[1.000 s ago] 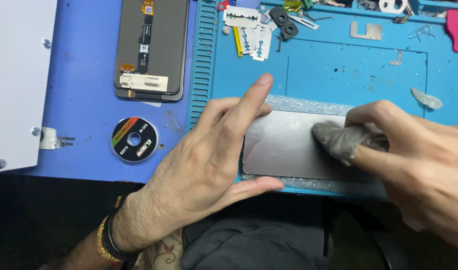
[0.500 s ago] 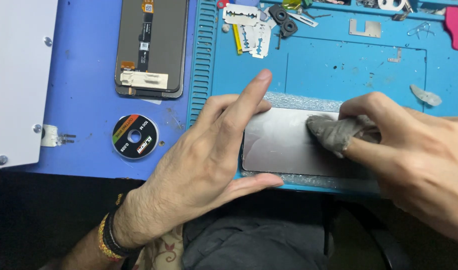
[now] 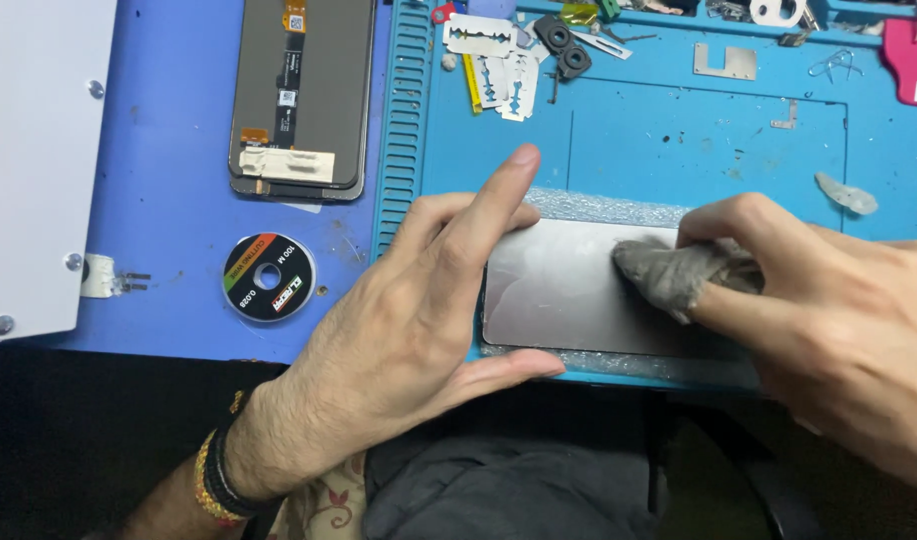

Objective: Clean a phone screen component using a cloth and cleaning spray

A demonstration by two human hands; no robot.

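Note:
A flat grey glass panel [image 3: 554,285] lies on the blue work mat [image 3: 669,150] near its front edge. My left hand [image 3: 409,330] lies spread over the panel's left end, with the forefinger along its far edge and the thumb along its near edge. My right hand [image 3: 829,300] pinches a small grey cloth [image 3: 664,270] and presses it on the panel's right half.
A phone screen assembly [image 3: 299,95] lies face down on the blue table at upper left. A small round spool [image 3: 269,277] sits beside it, and a white board [image 3: 34,160] is at far left. Razor blades [image 3: 499,60], small parts and a pink item [image 3: 914,60] lie along the mat's far edge.
My right hand has slid the cloth leftward across the panel. My left hand has stayed in place on the panel's left end.

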